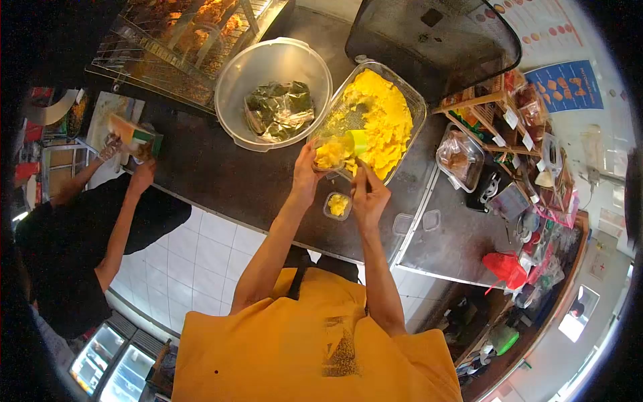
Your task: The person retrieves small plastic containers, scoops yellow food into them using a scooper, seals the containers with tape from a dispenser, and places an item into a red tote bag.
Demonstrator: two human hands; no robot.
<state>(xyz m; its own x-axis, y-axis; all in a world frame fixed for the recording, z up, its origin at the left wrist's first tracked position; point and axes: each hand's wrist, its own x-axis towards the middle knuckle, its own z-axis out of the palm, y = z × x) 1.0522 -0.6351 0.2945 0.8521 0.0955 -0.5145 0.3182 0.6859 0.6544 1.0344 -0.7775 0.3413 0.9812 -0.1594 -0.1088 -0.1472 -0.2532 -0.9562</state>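
Note:
My left hand point(305, 175) is closed on the side of a clear plastic container point(329, 155) holding some yellow, mash-like food. My right hand point(370, 195) grips the handle of a utensil with a light-green head point(358, 141); whether it is a scoop or a spatula I cannot tell. Its head is over the right side of the held container, at the near edge of a large clear tub point(423, 115). Yellow mash point(385, 100) is heaped along the tub's far and right sides. Just below my hands, a small clear cup point(337, 206) with a yellow portion stands on the counter.
Left of the tub, a big translucent bowl point(224, 100) holds a crumpled foil-like packet point(280, 110). Two clear lids point(402, 224) lie at right. A lit food display point(181, 47) stands behind. At left, a co-worker point(67, 228) handles a box point(134, 136).

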